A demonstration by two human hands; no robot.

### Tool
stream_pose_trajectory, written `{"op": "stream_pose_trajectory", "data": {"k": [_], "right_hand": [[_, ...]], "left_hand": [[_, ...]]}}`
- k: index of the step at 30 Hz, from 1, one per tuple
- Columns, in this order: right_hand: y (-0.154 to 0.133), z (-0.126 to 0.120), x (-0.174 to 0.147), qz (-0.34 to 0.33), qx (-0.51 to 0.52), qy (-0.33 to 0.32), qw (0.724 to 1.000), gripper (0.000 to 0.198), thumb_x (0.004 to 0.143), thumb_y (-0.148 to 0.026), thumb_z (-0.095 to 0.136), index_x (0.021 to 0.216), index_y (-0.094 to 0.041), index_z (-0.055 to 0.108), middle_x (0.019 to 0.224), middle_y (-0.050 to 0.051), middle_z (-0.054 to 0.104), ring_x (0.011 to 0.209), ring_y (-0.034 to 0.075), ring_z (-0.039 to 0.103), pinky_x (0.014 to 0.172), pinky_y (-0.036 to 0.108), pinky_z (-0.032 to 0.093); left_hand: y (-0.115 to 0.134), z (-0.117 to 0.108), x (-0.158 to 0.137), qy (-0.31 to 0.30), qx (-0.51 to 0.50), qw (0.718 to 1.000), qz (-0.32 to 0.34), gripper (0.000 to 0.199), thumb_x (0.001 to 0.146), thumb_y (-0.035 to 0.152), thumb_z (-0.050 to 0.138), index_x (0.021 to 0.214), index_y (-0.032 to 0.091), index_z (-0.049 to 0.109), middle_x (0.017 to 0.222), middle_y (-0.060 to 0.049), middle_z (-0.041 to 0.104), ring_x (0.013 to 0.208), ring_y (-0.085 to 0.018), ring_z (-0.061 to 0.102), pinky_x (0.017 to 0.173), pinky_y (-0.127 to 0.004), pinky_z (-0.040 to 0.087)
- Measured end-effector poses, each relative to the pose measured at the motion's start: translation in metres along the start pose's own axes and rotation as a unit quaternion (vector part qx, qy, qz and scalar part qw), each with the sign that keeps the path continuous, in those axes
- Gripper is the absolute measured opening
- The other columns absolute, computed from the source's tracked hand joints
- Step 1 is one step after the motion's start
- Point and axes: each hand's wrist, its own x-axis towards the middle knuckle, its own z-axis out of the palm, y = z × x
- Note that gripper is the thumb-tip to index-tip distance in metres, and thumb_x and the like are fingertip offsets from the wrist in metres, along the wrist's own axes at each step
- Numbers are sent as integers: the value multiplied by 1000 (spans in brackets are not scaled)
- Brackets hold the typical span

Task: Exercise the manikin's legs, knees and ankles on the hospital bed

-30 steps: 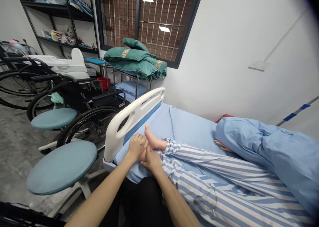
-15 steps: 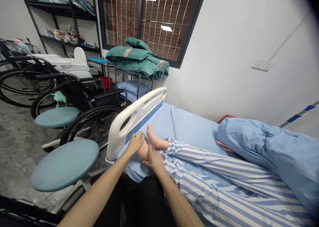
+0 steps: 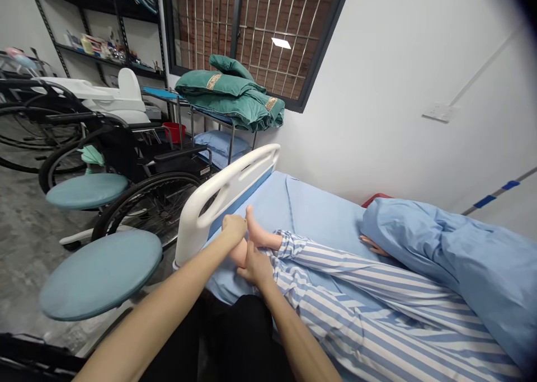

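Note:
A figure in blue-and-white striped trousers (image 3: 356,264) lies on the bed, bare feet toward the footboard. My left hand (image 3: 234,228) is closed over the toe end of the nearer foot (image 3: 239,253), hiding its toes. Around the ankle of that same foot, my right hand (image 3: 257,265) is wrapped, thumb on the near side. The farther foot (image 3: 259,236) rests toes up just beyond my hands, with neither hand holding it. Under the legs is a light blue sheet (image 3: 319,203).
The white footboard (image 3: 191,225) rises left of my hands. Beyond it stand a wheelchair (image 3: 168,186) and round teal stools (image 3: 103,273). Folded green quilts (image 3: 235,99) lie on a stand by the window. A blue quilt (image 3: 440,242) covers the figure's upper part; fingers (image 3: 375,245) show below.
My left hand has curled further over the toe end of the nearer foot, its wrist turned. My right hand keeps its hold on the ankle. The view has shifted slightly.

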Motion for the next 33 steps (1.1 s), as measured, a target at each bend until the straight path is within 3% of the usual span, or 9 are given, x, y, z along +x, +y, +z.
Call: {"op": "stream_pose_trajectory", "data": {"k": [4,9,18,26,30,33], "right_hand": [[1,2,1,-1,0,8,1000,51,62,-38,55,104,-18,34,94,9,55,75,26,56,60,34,41],[0,2,1,1,-7,3,1000,55,61,-36,57,107,-17,32,95,11,55,76,25,56,60,32,41],[1,2,0,12,1,-7,1000,59,60,-39,59,108,-19,31,94,9,55,74,25,57,58,31,40],[-1,-2,-2,18,15,-8,1000,60,61,-39,61,110,-18,31,95,9,55,77,25,57,62,30,40],[-1,-2,-2,21,8,-13,1000,63,61,-40,61,111,-18,31,98,10,54,75,24,57,61,30,40],[-1,-1,-2,14,1,-9,1000,63,61,-41,60,111,-18,30,97,9,54,76,25,57,60,31,40]], "left_hand": [[10,6,-7,26,46,999,-4,28,77,10,37,82,4,63,79,-21,62,79,-29,58,67,-39,42],[7,8,-20,74,57,995,21,28,79,11,35,83,8,62,78,-17,61,80,-25,58,67,-34,41],[-4,30,-41,287,53,956,36,26,79,12,32,89,12,57,82,-11,56,76,-22,53,62,-33,40],[-16,59,-40,438,-47,896,55,27,84,16,31,101,14,52,93,-9,57,84,-18,52,74,-29,41],[-18,66,-39,469,-86,876,75,31,85,20,31,110,12,47,103,-11,57,95,-18,51,82,-29,40],[-19,65,-40,462,-96,881,42,31,86,24,31,107,13,50,96,-10,60,88,-18,56,74,-28,42]]}}
